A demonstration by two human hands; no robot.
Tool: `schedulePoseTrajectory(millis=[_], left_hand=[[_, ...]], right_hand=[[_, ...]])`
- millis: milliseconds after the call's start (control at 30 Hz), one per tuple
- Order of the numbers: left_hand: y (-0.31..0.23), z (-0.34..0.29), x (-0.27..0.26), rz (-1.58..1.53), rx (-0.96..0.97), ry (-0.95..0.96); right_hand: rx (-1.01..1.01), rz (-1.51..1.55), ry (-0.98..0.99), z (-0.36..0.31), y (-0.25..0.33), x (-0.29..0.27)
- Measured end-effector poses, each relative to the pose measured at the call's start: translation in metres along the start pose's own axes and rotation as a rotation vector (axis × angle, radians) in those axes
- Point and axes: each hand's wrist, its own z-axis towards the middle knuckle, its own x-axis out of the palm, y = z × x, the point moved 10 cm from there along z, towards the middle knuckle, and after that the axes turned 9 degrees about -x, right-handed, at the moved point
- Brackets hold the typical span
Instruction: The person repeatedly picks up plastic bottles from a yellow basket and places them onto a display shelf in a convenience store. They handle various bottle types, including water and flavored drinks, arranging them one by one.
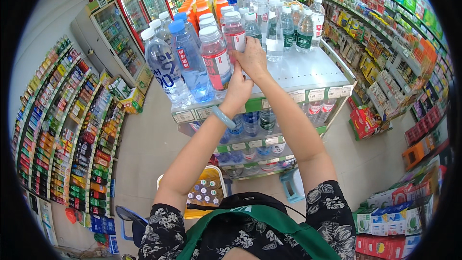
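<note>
On the shelf top, a clear bottle with a white cap and a pink-and-white label (216,62) stands at the front edge. Right behind it is a second pink-labelled bottle (234,32). My right hand (251,58) has its fingers curled against the side of that second bottle. Just below, my left hand (237,88), with a pale bangle on its wrist, is closed against the lower right side of the front bottle; its fingertips are partly hidden. A blue-capped bottle (190,62) and a large white-capped bottle (164,70) stand upright to the left.
Green-labelled bottles (304,31) and orange-capped bottles (202,7) stand farther back on the shelf top (308,70). Below, a yellow crate (221,175) holds several bottles beside a blue stool (291,185). Stocked shelves (72,135) line the left; cartons (390,216) are stacked lower right.
</note>
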Motion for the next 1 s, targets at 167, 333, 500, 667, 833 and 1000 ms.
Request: schedulePoseTrajectory(millis=[167,333,500,667,833,1000], left_hand=[[-0.004,-0.006,-0.004,0.126,0.070,-0.027],[-0.016,-0.067,-0.029,0.023,0.132,0.077],[-0.012,-0.164,-0.112,0.173,0.125,0.043],[0.077,-0.241,-0.227,0.401,-0.291,-0.012],[0.190,-0.352,-0.335,0.513,-0.724,-0.244],[0.324,-0.443,-0.381,0.612,-0.772,-0.459]], right_hand=[[-0.098,-0.013,-0.122,0.002,-0.012,-0.005],[-0.469,0.277,-0.419,-0.082,0.077,-0.051],[-0.695,0.391,-0.102,-0.174,0.169,-0.007],[-0.651,0.526,0.339,-0.242,0.196,0.140],[-0.525,0.633,0.723,-0.357,0.219,0.299],[-0.575,0.580,1.023,-0.486,0.201,0.418]])
